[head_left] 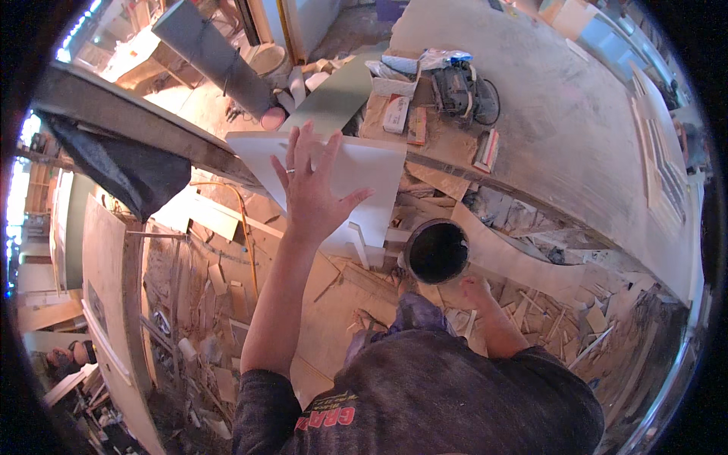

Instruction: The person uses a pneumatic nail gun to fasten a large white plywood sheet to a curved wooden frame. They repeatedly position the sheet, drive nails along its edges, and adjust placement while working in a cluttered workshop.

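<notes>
My left hand is over a white panel, its fingers spread wide and a ring on one of them. The palm faces the panel; whether it presses on the surface I cannot tell. In front of my body is a round black bucket, seen from above, its inside dark. Close to the bucket's lower right rim is my right hand. Its fingers are small and partly hidden, so whether they grip the bucket is unclear. Below the white panel a narrow pale strip stands out.
A large dusty board table spans the right, with a dark power tool and small boxes near its edge. A wooden beam, black sheeting and a grey cylinder lie left. Wood scraps litter the floor.
</notes>
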Demonstrator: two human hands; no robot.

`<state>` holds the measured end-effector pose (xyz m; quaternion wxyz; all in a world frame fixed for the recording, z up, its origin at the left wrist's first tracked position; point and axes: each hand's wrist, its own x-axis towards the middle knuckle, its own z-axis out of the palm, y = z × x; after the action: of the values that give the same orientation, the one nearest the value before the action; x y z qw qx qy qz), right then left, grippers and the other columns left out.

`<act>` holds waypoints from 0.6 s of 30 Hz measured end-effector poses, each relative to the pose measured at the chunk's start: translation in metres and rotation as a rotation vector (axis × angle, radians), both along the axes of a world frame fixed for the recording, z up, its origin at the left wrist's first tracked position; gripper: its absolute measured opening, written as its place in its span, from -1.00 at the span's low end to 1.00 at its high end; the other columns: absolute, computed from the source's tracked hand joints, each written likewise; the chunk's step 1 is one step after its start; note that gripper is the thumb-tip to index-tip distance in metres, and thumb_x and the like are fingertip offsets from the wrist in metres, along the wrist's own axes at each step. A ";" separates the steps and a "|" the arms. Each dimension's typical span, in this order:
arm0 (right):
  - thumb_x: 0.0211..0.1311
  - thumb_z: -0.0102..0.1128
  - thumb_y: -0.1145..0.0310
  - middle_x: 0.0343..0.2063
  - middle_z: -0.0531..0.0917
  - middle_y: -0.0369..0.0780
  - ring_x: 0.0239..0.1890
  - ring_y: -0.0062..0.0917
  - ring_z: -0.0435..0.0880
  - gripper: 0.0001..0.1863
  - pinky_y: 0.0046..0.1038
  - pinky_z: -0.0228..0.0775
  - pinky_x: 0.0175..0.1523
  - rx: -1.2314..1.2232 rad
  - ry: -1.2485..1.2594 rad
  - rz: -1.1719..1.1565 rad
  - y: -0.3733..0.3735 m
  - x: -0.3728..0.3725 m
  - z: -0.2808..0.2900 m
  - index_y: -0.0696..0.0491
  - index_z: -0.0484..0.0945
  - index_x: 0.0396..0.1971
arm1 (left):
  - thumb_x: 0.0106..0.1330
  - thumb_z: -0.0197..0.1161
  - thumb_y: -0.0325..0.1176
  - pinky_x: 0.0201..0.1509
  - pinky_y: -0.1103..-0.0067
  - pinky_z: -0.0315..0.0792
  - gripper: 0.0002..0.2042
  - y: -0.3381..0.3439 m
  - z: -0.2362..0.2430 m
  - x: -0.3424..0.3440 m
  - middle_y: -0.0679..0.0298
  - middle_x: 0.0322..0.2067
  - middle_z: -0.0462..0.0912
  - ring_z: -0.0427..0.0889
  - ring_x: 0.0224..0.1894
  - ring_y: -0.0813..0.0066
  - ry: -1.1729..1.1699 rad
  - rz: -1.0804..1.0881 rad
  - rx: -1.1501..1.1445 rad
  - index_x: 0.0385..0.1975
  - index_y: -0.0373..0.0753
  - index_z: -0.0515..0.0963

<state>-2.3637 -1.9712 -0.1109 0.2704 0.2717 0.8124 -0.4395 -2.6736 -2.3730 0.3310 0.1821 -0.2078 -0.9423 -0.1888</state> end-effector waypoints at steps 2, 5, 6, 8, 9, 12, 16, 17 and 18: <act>0.21 0.38 0.30 -0.48 0.73 -0.32 -0.44 -0.58 0.69 -0.82 -0.41 0.53 -0.31 -0.050 -0.043 -0.117 -0.001 -0.017 0.039 -0.03 0.77 -0.20 | 0.02 0.57 0.20 0.48 -0.36 -0.21 -0.12 0.003 -0.003 -0.009 0.07 0.55 0.05 -0.05 0.61 -0.10 -0.023 0.021 0.021 0.39 0.02 0.45; 0.26 0.37 0.29 -0.54 0.71 -0.33 -0.52 -0.63 0.66 -0.83 -0.46 0.51 -0.33 0.117 -0.090 -0.032 -0.001 -0.036 0.052 0.00 0.78 -0.21 | 0.04 0.57 0.17 0.48 -0.35 -0.20 -0.15 0.008 -0.013 -0.018 0.07 0.54 0.07 -0.05 0.61 -0.12 -0.038 0.029 0.020 0.38 0.05 0.46; 0.28 0.36 0.29 -0.53 0.71 -0.33 -0.51 -0.63 0.66 -0.82 -0.47 0.51 -0.33 0.097 -0.067 0.008 -0.005 -0.044 0.056 0.02 0.77 -0.19 | 0.05 0.57 0.16 0.49 -0.33 -0.20 -0.16 0.006 -0.011 -0.017 0.07 0.54 0.07 -0.06 0.61 -0.12 -0.039 0.045 0.009 0.37 0.05 0.46; 0.32 0.35 0.30 -0.52 0.71 -0.32 -0.49 -0.63 0.65 -0.80 -0.49 0.50 -0.33 0.062 -0.024 0.071 -0.007 -0.058 0.063 0.07 0.76 -0.17 | 0.06 0.58 0.11 0.50 -0.28 -0.14 -0.19 0.008 -0.013 -0.017 0.04 0.49 0.13 -0.03 0.59 -0.17 -0.051 0.082 0.009 0.35 0.01 0.48; 0.35 0.33 0.30 -0.50 0.71 -0.31 -0.47 -0.63 0.66 -0.79 -0.50 0.51 -0.32 0.020 -0.001 0.062 -0.014 -0.071 0.072 0.09 0.75 -0.15 | 0.06 0.59 0.09 0.51 -0.26 -0.11 -0.21 0.006 -0.012 -0.014 0.03 0.46 0.17 -0.02 0.59 -0.19 -0.053 0.108 0.002 0.33 -0.01 0.49; 0.40 0.29 0.32 -0.44 0.71 -0.30 -0.41 -0.64 0.66 -0.77 -0.52 0.51 -0.31 -0.076 0.102 0.003 -0.033 -0.111 0.094 0.15 0.72 -0.09 | 0.07 0.61 0.02 0.51 -0.17 0.00 -0.24 0.010 -0.026 -0.029 0.02 0.37 0.24 0.02 0.55 -0.25 0.014 -0.006 0.168 0.29 -0.08 0.50; 0.41 0.29 0.34 -0.37 0.72 -0.30 -0.36 -0.66 0.66 -0.76 -0.53 0.52 -0.29 -0.281 0.164 -0.040 -0.064 -0.195 0.150 0.19 0.70 -0.08 | 0.07 0.64 0.00 0.51 -0.14 0.06 -0.26 0.013 -0.041 -0.035 0.01 0.35 0.24 0.05 0.52 -0.29 0.099 0.006 0.118 0.25 -0.13 0.51; 0.40 0.30 0.35 -0.36 0.72 -0.30 -0.36 -0.66 0.66 -0.76 -0.53 0.53 -0.29 -0.355 0.127 -0.076 -0.075 -0.218 0.166 0.19 0.70 -0.08 | 0.08 0.63 0.01 0.52 -0.15 0.07 -0.27 0.012 -0.042 -0.034 0.01 0.35 0.23 0.04 0.52 -0.29 0.111 0.021 0.097 0.24 -0.13 0.51; 0.40 0.30 0.35 -0.36 0.72 -0.30 -0.35 -0.67 0.67 -0.76 -0.53 0.53 -0.29 -0.348 0.168 -0.053 -0.083 -0.235 0.168 0.19 0.70 -0.08 | 0.09 0.63 0.01 0.52 -0.15 0.07 -0.27 0.012 -0.043 -0.035 0.01 0.36 0.22 0.04 0.52 -0.28 0.121 0.028 0.076 0.24 -0.12 0.51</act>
<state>-2.5991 -2.0545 0.0571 0.2330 0.2043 0.7365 -0.6013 -2.7089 -2.3607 0.2881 0.2491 -0.1986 -0.9246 -0.2090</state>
